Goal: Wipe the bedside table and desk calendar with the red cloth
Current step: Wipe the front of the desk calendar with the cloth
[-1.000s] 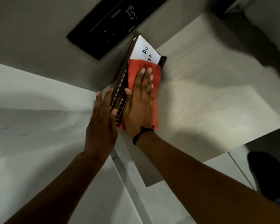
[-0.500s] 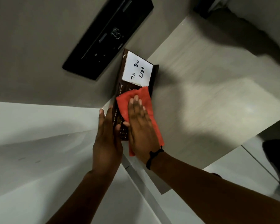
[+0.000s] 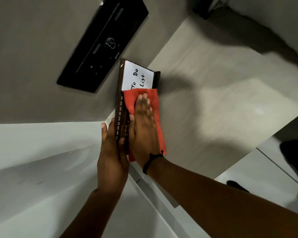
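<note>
At table (image 3: 213,117) edge, cloth (image 3: 129,98) covers calendar (image 3: 120,110).

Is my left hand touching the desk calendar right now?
Touching. The head view shows the left hand laid against the month-labelled edge of the desk calendar, its thumb lapping over the front, with no gap between them.

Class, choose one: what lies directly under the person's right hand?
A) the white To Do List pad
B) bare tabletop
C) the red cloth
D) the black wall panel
C: the right hand presses flat on the red cloth, spread over the desk calendar.
</note>
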